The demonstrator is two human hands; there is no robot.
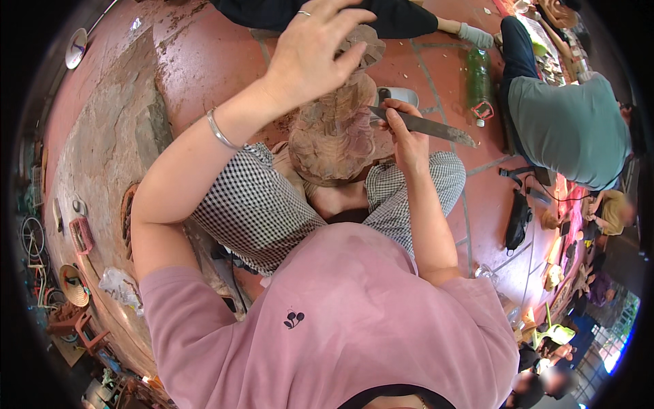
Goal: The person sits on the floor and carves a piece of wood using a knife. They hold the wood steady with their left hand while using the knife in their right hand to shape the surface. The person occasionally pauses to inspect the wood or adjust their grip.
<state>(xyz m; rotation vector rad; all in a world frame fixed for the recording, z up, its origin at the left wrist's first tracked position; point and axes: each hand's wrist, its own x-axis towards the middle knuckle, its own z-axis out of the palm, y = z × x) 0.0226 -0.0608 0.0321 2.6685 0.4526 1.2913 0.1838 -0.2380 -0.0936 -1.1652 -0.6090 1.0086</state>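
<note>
A reddish-brown carved block (334, 133), apparently wood or clay, stands between my bent legs, with layered, scalloped shapes up its side. My left hand (310, 58) is over its upper part, fingers spread and holding nothing; whether it touches the top I cannot tell. Part of the block is hidden behind that hand and wrist. In my right hand (407, 136), just right of the block, a flat grey knife (439, 129) is gripped between thumb and fingers. Its blade points right, away from the block, and has worn, rusty patches near the tip.
A long rough slab (109, 143) lies on the left. On the red tiled floor to the right are a green plastic bottle (479, 78) and a black pouch (518, 218). A person in a grey-green shirt (569, 129) sits close by; another person's dark-clothed leg (402, 19) stretches across the far side.
</note>
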